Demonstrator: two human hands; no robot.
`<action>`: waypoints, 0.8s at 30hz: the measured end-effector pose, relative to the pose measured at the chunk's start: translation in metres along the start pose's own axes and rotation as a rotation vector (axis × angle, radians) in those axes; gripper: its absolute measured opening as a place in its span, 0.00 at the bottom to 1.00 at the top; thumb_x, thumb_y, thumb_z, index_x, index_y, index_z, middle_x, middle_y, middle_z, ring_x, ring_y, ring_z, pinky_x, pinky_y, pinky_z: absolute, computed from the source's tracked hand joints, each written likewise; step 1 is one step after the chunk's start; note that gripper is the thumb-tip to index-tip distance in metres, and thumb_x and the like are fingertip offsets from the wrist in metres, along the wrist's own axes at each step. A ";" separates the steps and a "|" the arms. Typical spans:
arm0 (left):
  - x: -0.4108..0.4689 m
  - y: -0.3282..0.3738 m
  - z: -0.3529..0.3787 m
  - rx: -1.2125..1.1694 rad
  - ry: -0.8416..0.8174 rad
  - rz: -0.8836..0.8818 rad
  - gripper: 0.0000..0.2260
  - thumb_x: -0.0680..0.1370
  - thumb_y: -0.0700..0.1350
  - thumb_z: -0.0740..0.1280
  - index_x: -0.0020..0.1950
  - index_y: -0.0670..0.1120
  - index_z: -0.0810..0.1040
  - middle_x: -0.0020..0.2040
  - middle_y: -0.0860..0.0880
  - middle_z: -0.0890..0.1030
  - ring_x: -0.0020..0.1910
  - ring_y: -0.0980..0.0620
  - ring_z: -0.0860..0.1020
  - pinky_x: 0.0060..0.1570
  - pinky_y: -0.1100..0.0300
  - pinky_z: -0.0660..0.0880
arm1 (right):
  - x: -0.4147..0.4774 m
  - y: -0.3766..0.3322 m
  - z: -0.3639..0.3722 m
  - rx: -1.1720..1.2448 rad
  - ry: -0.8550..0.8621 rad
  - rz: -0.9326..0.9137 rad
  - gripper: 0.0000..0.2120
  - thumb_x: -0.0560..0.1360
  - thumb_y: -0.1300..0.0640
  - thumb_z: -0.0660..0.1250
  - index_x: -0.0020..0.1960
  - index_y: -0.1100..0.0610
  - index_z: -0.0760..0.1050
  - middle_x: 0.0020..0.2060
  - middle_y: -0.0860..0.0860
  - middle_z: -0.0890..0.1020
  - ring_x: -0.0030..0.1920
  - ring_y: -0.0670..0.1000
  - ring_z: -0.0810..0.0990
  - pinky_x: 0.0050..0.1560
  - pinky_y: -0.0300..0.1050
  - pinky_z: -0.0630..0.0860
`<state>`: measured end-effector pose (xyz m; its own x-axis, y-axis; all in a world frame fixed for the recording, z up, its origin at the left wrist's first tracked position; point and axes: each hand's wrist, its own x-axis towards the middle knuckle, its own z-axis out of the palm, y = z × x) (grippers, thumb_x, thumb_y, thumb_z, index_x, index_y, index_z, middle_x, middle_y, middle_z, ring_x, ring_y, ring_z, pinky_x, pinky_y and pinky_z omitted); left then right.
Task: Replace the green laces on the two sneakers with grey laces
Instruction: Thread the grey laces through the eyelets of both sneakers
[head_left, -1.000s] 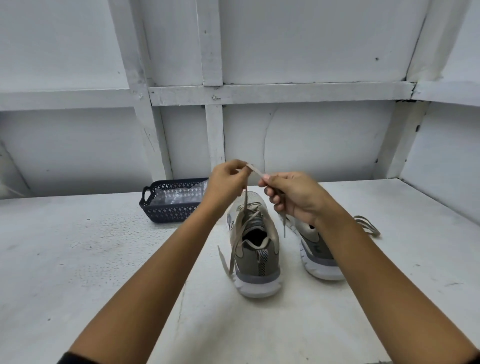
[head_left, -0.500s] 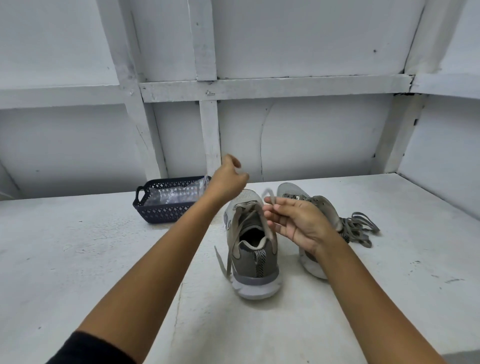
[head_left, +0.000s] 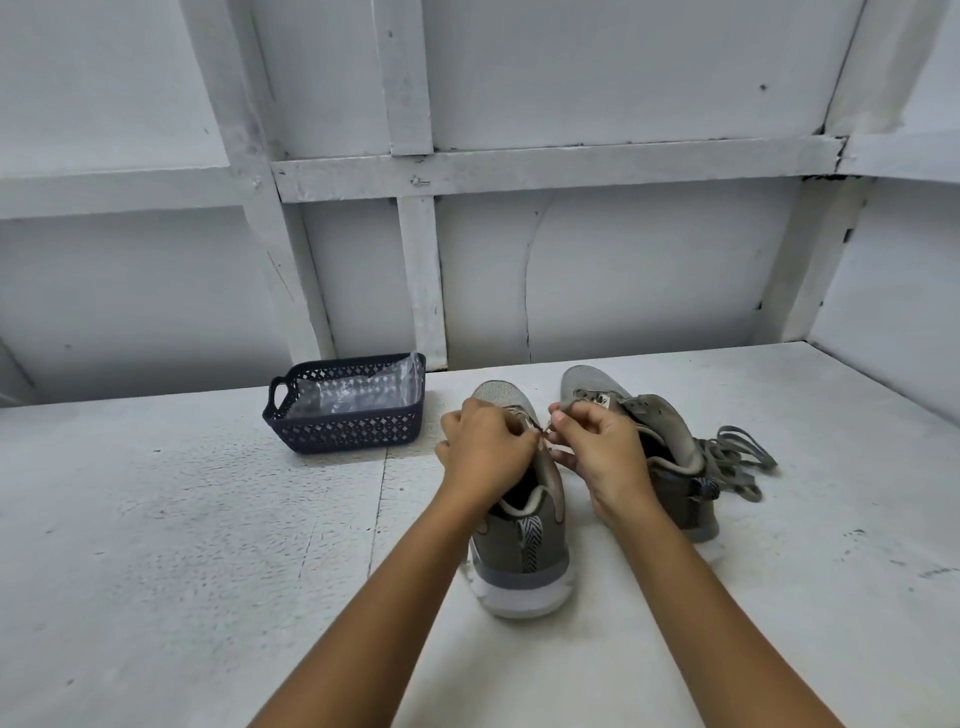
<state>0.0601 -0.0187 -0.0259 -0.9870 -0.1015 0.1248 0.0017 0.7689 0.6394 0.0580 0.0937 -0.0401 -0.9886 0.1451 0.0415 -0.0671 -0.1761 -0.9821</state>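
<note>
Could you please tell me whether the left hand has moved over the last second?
Yes. The left hand dropped from level with the basket rim down onto the near sneaker, where it pinches the lace.

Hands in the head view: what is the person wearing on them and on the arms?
Nothing is worn on the left hand or right hand: no gloves or visible rings. The left forearm and right forearm are bare to the frame's bottom edge, with no sleeve, watch or bracelet in view.
</note>
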 end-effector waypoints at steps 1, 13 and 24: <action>0.002 -0.005 0.003 -0.068 0.002 -0.008 0.10 0.75 0.52 0.66 0.34 0.52 0.77 0.55 0.46 0.76 0.62 0.44 0.68 0.57 0.54 0.62 | 0.001 0.003 0.001 -0.011 0.017 -0.021 0.10 0.77 0.68 0.63 0.40 0.57 0.75 0.32 0.53 0.76 0.30 0.43 0.75 0.31 0.33 0.75; 0.001 -0.014 0.008 -0.300 0.042 -0.075 0.07 0.75 0.49 0.70 0.48 0.49 0.84 0.57 0.54 0.72 0.66 0.51 0.65 0.65 0.58 0.62 | 0.005 0.023 0.004 -0.173 0.086 -0.233 0.12 0.74 0.69 0.66 0.37 0.53 0.74 0.32 0.50 0.79 0.35 0.46 0.77 0.43 0.45 0.76; 0.001 -0.014 0.012 -0.139 0.088 0.030 0.05 0.75 0.46 0.67 0.46 0.50 0.83 0.57 0.52 0.73 0.65 0.50 0.66 0.49 0.65 0.53 | 0.003 0.028 0.000 -0.322 0.174 -0.326 0.07 0.72 0.67 0.69 0.37 0.59 0.75 0.31 0.46 0.77 0.31 0.35 0.75 0.36 0.26 0.70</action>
<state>0.0577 -0.0218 -0.0435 -0.9684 -0.1393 0.2070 0.0591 0.6779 0.7328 0.0531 0.0896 -0.0681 -0.8840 0.3075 0.3520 -0.2970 0.2119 -0.9311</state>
